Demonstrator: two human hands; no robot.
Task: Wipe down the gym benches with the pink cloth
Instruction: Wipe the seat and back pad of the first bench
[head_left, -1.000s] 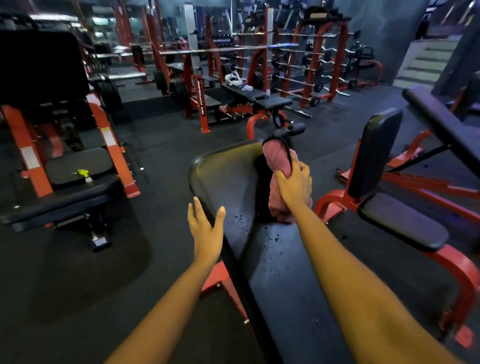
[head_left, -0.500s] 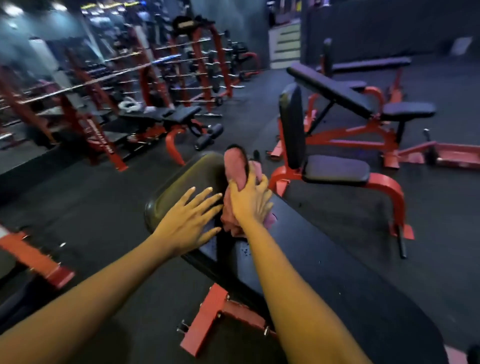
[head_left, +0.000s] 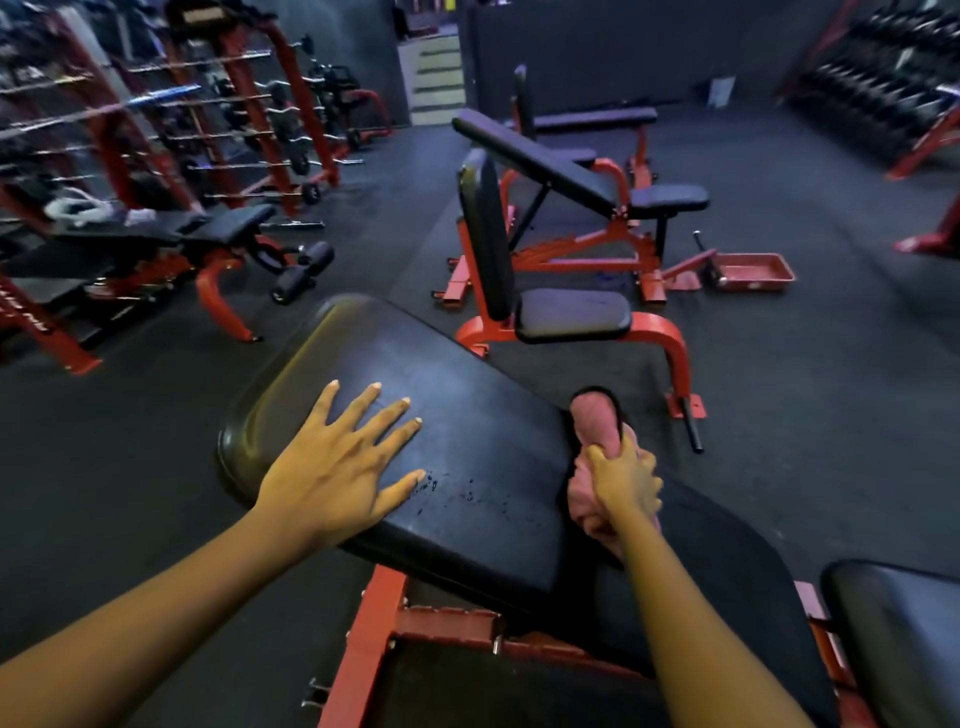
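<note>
My left hand (head_left: 337, 462) lies flat on the near black bench pad (head_left: 467, 395), fingers straight and spread, holding nothing. To its right, my right hand (head_left: 621, 483) grips the pink cloth (head_left: 595, 421), fingers curled round its bunched middle at the pad's right edge; one end pokes up past my knuckles. Dark specks dot the pad between my hands. Beyond stands a red-framed seat (head_left: 571, 314) with an upright back, then an incline bench (head_left: 535, 161), with barbell racks (head_left: 234, 104) far left.

Dim bluish gym light, soft blur, wide-angle bending at edges.
</note>
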